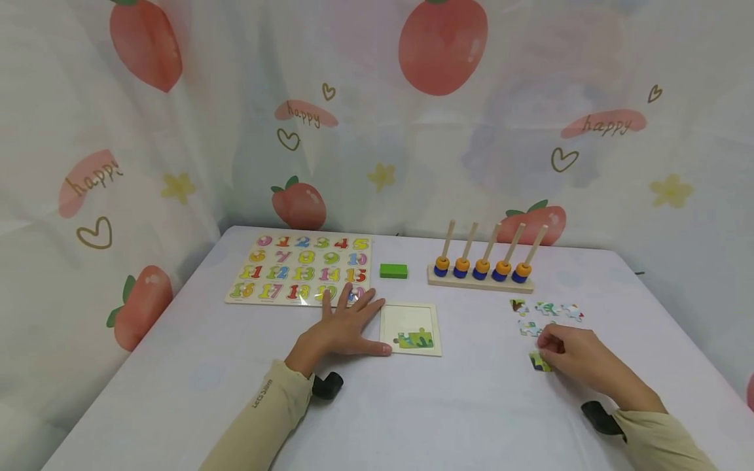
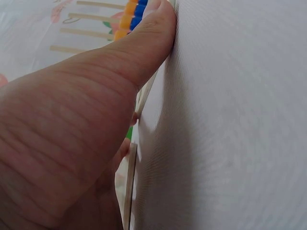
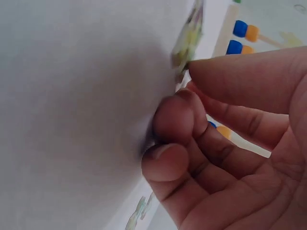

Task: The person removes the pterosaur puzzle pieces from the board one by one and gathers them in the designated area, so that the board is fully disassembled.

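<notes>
My left hand (image 1: 344,330) lies with fingers spread, thumb and fingertips at the left edge of the small wooden puzzle tray (image 1: 409,310). Inside that tray, along the bottom, sit joined green jigsaw pieces (image 1: 415,339). Over at the right, my right hand (image 1: 574,353) pinches a green jigsaw piece (image 1: 538,362) between thumb and finger. In the right wrist view this piece (image 3: 188,44) is tilted up at the thumb tip, its lower end at the fingers. Loose jigsaw pieces (image 1: 546,308) lie just beyond the right hand, which partly covers one of them.
A number board (image 1: 297,266) lies at the back left, its near right corner beneath the left fingers. Beside it is a green block (image 1: 393,271). A wooden peg stand (image 1: 480,282) with orange and blue beads stands behind the loose pieces.
</notes>
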Demonstrator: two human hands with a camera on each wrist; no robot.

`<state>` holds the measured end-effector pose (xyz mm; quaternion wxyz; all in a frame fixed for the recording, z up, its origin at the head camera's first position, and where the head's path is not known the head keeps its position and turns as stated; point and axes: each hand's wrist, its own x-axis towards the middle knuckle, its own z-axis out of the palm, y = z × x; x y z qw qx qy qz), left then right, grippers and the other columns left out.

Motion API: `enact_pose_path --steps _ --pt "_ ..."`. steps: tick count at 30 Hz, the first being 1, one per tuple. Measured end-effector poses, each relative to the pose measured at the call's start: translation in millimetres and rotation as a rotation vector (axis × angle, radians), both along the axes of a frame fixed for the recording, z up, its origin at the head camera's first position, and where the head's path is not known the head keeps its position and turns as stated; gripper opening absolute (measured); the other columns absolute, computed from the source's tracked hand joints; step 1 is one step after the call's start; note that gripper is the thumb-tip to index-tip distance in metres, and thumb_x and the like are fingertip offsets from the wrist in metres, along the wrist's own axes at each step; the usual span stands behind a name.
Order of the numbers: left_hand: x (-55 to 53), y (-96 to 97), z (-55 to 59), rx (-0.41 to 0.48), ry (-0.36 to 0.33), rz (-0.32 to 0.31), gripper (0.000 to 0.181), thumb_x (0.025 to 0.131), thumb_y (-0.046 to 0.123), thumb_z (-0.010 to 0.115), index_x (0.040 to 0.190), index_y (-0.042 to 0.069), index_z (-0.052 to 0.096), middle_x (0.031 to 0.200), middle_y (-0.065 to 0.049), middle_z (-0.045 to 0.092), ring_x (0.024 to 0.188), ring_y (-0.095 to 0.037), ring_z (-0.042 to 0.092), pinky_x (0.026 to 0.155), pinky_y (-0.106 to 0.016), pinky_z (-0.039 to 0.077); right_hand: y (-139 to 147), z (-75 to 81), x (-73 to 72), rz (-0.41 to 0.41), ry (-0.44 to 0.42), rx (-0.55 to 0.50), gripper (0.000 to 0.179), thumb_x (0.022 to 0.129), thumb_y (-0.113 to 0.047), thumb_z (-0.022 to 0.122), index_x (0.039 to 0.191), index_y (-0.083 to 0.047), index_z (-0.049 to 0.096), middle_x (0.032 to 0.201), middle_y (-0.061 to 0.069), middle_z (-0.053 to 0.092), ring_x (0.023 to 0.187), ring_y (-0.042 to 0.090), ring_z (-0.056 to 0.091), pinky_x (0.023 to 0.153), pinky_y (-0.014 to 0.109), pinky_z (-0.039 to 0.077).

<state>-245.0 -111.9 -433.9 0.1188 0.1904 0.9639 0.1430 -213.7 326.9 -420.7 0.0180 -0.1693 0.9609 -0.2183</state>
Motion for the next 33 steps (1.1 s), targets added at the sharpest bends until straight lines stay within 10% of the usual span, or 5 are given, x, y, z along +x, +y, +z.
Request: enact_pose_path --steps 33 --pt "-1.6 1.1 -1.9 -0.013 0.000 0.004 0.102 0.087 0.074 0.073 0.170 0.030 0.033 0.179 0.001 0.016 0.163 -0.039 -0.012 0.121 -0.071 -0.015 -125.0 10.2 -23.2 0.203 0.016 -0.097 0.008 0.100 -0.009 0.073 0.107 -0.004 0.072 0.082 -0.007 0.058 0.076 0.012 0.053 0.067 0.029 0.050"
